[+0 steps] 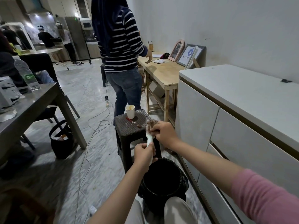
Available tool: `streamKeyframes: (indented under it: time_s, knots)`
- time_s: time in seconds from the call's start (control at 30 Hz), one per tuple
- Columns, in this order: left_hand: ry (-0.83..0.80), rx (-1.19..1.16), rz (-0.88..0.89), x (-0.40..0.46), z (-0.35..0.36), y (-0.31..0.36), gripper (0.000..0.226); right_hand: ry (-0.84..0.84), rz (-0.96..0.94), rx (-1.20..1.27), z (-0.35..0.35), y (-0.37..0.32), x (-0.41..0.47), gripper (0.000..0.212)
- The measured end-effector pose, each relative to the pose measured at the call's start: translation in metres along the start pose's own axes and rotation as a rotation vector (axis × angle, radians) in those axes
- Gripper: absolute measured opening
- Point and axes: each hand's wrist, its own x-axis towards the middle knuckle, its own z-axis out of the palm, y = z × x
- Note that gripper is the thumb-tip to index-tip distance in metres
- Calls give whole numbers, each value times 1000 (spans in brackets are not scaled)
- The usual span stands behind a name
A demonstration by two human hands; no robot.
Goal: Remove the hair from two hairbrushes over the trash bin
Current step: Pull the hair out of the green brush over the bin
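I hold a white hairbrush (149, 136) upright above the black-lined trash bin (161, 180), which stands on the floor between my knees. My left hand (144, 156) is closed around its white handle. My right hand (163, 133) pinches at the bristle head, where brown hair is tangled among the bristles. A second, reddish brush or comb (133, 122) lies on the dark stool (129, 126) just beyond the bin.
A paper cup (130, 111) stands on the stool. A person in a striped top (121, 46) stands just beyond it by a wooden table (161, 73). White cabinets (226, 118) run along my right; a grey table (32, 107), a black bag (62, 139) and floor cables lie left.
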Motion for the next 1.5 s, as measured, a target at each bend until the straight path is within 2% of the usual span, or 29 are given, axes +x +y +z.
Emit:
streamKeyframes:
  time_s: [0.3, 0.43, 0.57, 0.7, 0.87, 1.17, 1.37, 1.5]
  knots:
    - [84, -223, -92, 1, -6, 19, 30, 97, -62, 40, -1, -4, -10, 8]
    - [83, -305, -118, 1, -5, 26, 23, 144, -40, 89, -8, -6, -13, 9]
    - [161, -407, -159, 12, -18, 31, 23, 191, 6, 156, -22, -5, -20, 6]
    - [320, -474, -177, 34, -48, 31, 19, 294, 148, 214, -50, 7, -26, 6]
    - [410, -369, -150, 48, -68, 25, 12, 328, 320, 187, -72, 32, -27, 10]
    - [315, -226, -66, 45, -57, 12, 17, 42, 526, 117, -49, 42, -10, 17]
    - [218, -199, -42, 33, -47, 7, 27, -205, 592, 92, -28, 45, -4, 43]
    - [160, -161, -47, 32, -46, 3, 27, -271, 609, 145, -24, 40, -1, 52]
